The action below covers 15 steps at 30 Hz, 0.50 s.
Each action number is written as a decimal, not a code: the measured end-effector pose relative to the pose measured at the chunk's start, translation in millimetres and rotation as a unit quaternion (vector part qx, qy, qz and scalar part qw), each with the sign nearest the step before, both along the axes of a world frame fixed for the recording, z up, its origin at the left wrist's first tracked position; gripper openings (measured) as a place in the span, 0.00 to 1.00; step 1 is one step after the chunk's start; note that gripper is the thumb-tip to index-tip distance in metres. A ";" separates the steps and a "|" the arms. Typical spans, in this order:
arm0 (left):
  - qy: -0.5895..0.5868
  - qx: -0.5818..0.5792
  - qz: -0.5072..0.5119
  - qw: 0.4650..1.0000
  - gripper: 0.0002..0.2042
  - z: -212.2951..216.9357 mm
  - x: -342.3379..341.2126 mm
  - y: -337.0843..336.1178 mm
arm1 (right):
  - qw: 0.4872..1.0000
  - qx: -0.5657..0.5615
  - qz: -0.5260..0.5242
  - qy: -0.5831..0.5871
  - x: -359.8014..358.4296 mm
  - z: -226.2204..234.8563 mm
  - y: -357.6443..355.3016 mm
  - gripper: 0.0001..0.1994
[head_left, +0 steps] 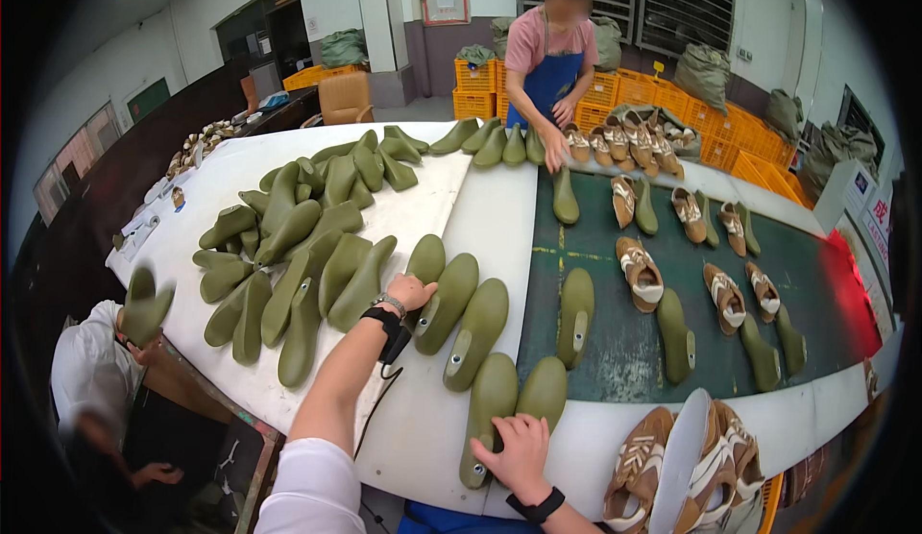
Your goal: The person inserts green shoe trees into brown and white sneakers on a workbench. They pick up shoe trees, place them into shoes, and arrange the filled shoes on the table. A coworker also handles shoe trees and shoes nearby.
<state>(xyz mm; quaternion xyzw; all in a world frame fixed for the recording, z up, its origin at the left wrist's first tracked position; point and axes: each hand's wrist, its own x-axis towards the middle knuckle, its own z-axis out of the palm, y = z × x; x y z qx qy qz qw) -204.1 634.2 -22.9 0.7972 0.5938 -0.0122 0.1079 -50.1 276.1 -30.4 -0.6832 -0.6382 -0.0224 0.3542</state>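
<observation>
a: head view, the sole one. state the hands.

b: the left hand (410, 291) is closed over a green shoe form (426, 257), beside the heap (288, 231). the right hand (521, 452) spreads over a pair of forms (493, 390) on the white tabletop (413, 457), thumb on one, fingers on the other. whether it clamps them, i cannot tell.

a: what appears done?

b: on the dark green mat (615, 380) i count six brown shoes (638, 267), each with a form near it. i would pass those as set out.

a: and part done?

b: two more forms on the mat, a front one (577, 308) and a back one (566, 203), have no shoe touching them. a co-worker's hand (555, 150) is at the back one.

a: outstanding?

b: the larger share, in my judgement. the heap is big and jumbled, loose forms (478, 332) lie between it and the mat, and a batch of shoes (639, 457) waits at the near right edge, off the mat.
</observation>
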 end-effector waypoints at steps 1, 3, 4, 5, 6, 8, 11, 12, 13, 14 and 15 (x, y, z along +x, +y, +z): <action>0.017 -0.007 0.004 1.000 0.29 1.2 -1.2 -9.4 | 1.000 0.003 0.000 0.001 -1.0 0.5 0.6 0.21; 0.048 -0.023 -0.045 0.998 0.35 3.6 -6.3 -29.0 | 1.000 0.007 0.002 -0.005 -3.0 0.7 2.4 0.20; 0.054 -0.031 -0.065 0.996 0.35 5.6 -7.2 -36.1 | 1.000 -0.001 0.004 0.002 -3.9 1.0 2.8 0.20; 0.058 -0.038 -0.085 0.994 0.35 6.2 -8.2 -42.2 | 1.000 0.000 0.004 0.003 -4.7 0.5 3.4 0.21; 0.040 -0.048 -0.049 0.997 0.35 5.6 -4.6 -46.5 | 1.000 0.001 0.003 0.005 -5.6 0.2 3.5 0.21; 0.020 -0.044 -0.024 0.999 0.34 3.2 -1.8 -51.9 | 1.000 -0.004 0.005 0.006 -5.8 -0.6 3.8 0.21; -0.018 -0.070 -0.022 0.997 0.35 -3.5 -3.8 -60.0 | 1.000 -0.006 0.017 0.023 -1.4 -2.3 4.0 0.22; -0.009 -0.080 -0.033 0.996 0.36 -5.5 -8.2 -64.5 | 1.000 0.001 0.019 0.019 0.2 -3.8 3.8 0.22; 0.001 -0.087 -0.045 0.995 0.38 -5.0 -13.2 -69.0 | 0.999 0.014 0.028 0.030 2.4 -4.8 2.8 0.21; -0.039 -0.080 -0.059 0.994 0.40 -5.0 -23.2 -79.7 | 0.998 0.026 0.032 0.042 3.9 -6.1 3.7 0.21; -0.064 -0.082 -0.026 0.994 0.41 -3.2 -32.8 -92.7 | 0.997 0.040 0.036 0.054 5.0 -7.0 3.5 0.21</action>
